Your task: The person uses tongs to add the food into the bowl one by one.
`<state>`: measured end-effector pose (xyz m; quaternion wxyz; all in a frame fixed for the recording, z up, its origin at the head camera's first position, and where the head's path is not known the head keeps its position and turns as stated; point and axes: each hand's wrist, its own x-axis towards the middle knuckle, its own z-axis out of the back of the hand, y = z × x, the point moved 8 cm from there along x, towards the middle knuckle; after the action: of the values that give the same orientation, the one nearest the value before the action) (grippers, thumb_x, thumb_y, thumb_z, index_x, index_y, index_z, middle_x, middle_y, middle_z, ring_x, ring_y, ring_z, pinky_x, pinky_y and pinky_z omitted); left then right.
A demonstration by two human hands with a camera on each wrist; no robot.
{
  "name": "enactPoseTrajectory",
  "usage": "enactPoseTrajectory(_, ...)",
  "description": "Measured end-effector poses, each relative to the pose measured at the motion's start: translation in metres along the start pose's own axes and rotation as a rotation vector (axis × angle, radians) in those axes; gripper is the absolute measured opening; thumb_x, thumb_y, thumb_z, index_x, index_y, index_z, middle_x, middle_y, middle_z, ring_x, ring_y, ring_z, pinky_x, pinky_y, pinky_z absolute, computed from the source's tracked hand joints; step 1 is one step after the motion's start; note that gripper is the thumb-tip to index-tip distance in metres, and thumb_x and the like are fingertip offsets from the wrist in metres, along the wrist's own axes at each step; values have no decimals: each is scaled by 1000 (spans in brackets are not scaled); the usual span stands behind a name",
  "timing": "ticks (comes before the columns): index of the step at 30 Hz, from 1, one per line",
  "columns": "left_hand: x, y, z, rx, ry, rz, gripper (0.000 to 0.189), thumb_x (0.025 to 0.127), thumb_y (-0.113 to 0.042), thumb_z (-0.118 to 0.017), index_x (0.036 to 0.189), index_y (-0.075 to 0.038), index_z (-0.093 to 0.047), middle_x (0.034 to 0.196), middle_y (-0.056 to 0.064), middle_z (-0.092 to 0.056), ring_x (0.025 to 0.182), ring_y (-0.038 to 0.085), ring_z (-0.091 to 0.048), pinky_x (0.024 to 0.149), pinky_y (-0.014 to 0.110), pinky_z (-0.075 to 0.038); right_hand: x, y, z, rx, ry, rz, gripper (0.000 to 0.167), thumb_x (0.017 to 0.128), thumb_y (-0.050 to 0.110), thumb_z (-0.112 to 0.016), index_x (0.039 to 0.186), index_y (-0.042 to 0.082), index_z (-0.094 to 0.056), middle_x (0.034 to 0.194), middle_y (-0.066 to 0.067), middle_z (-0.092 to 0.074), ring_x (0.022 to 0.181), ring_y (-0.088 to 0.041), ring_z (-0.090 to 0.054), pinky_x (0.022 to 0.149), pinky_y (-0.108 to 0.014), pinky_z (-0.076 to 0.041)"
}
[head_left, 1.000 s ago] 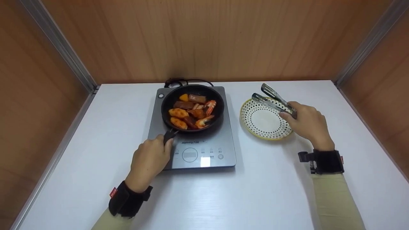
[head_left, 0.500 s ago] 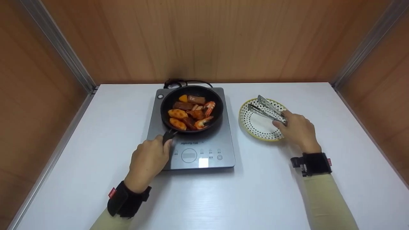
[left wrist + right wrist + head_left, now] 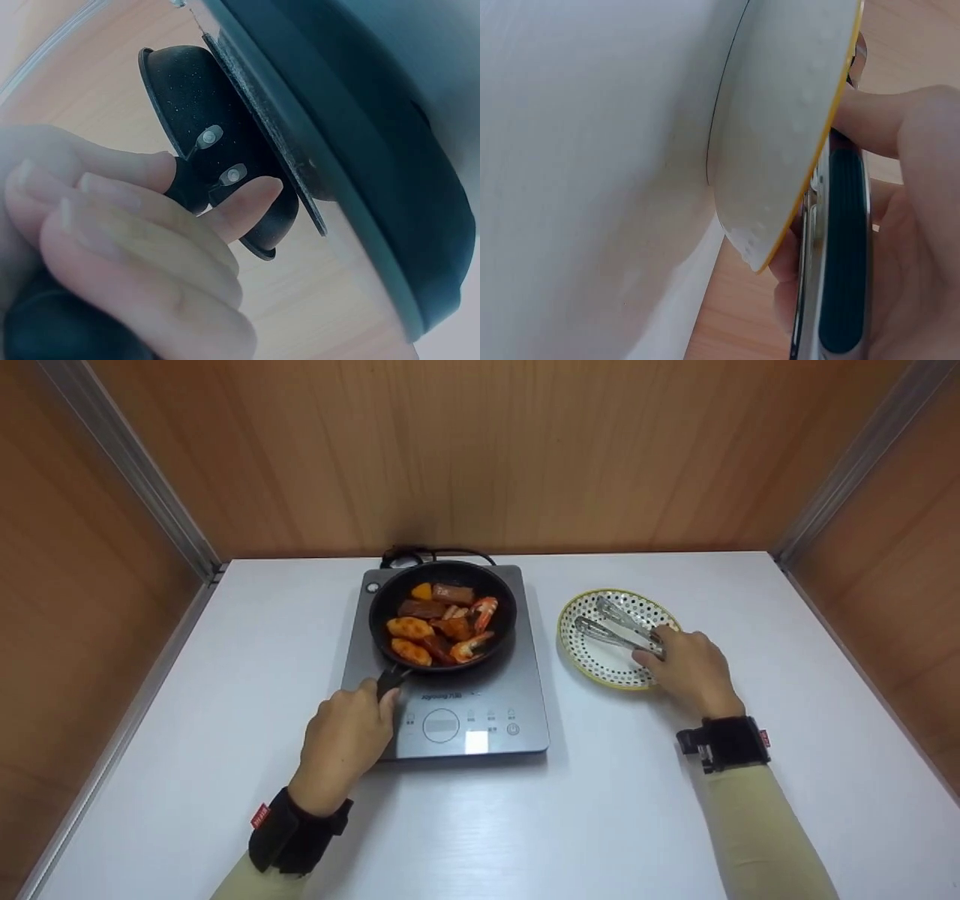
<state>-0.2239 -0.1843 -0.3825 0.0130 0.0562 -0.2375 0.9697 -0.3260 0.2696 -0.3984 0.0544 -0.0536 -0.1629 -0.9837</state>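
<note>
My left hand (image 3: 346,735) grips the black handle (image 3: 390,681) of a frying pan (image 3: 510,634), which sits on a grey induction cooker. In the left wrist view the fingers curl round the handle close to the riveted pan wall (image 3: 202,97). The pan holds sausage-like pieces, shrimp (image 3: 484,613), two browned yellow pieces (image 3: 409,628) and a small orange piece. On the right, my right hand (image 3: 691,669) holds metal tongs (image 3: 611,628) low over a dotted white plate (image 3: 576,652) with a yellow rim. The tongs' arms are spread apart, their tips over the plate's inside.
The induction cooker (image 3: 480,712) has a touch panel at its front, and a black cable (image 3: 465,552) lies behind it. Wooden panels (image 3: 480,457) with metal corner posts enclose the white table (image 3: 480,825) at the back and sides.
My right hand has moved left and down, bringing the tongs from above the plate's far edge to low over its middle. The left hand stays on the pan handle.
</note>
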Motion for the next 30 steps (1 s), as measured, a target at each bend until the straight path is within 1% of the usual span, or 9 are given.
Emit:
enactPoseTrajectory(4,1,-1,0,-10,-1,1,34,109,-27,-59,93,2,-64,68,13,-59,58,26,-57,46,36,-41,0,-1,-2,-19,18,2,52,102,38,-72,135,-1,-66,107,-25,-72,97,-42,-61,81,-55,-46)
enactPoseTrajectory(8,1,-2,0,-10,-1,-3,34,109,-27,-60,93,3,-64,66,13,-58,57,25,-56,45,35,-40,0,0,-2,-24,17,15,51,102,36,-72,135,-2,-66,105,-23,-72,96,-41,-60,81,-54,-45)
enactPoseTrajectory(11,2,-3,0,-12,1,-4,35,109,-27,-60,93,3,-65,66,12,-58,56,24,-56,45,34,-39,-1,1,-3,-16,21,22,52,101,35,-72,135,-4,-66,107,-24,-72,97,-42,-60,83,-55,-45)
enactPoseTrajectory(14,1,-1,0,-19,15,10,35,109,-28,-60,93,2,-65,67,12,-59,57,24,-56,46,34,-39,-1,2,-4,-3,31,17,53,101,36,-72,136,-4,-65,108,-24,-72,96,-40,-58,83,-54,-44)
enactPoseTrajectory(17,0,0,2,-21,31,23,36,109,-30,-60,94,2,-65,69,13,-59,59,25,-57,47,35,-40,-1,3,-4,0,31,24,53,101,35,-73,136,-4,-66,112,-24,-72,97,-40,-59,84,-55,-45)
enactPoseTrajectory(21,-2,0,3,-23,40,19,36,110,-30,-59,93,2,-63,70,13,-59,60,26,-57,48,36,-40,-1,4,-4,-4,26,33,51,101,32,-73,134,-5,-67,118,-26,-71,100,-41,-60,86,-57,-46)
enactPoseTrajectory(25,-3,-3,1,-40,58,11,34,110,-27,-56,93,2,-61,70,13,-58,60,26,-56,49,36,-39,-1,4,-5,-4,34,32,51,101,33,-73,135,-6,-66,119,-26,-71,101,-42,-60,87,-57,-46)
enactPoseTrajectory(30,-3,-5,-1,-66,71,17,32,111,-26,-55,94,1,-61,71,13,-58,60,26,-55,50,36,-39,-1,2,-5,1,52,24,55,101,34,-73,139,-5,-64,127,-28,-68,109,-45,-60,93,-60,-46)
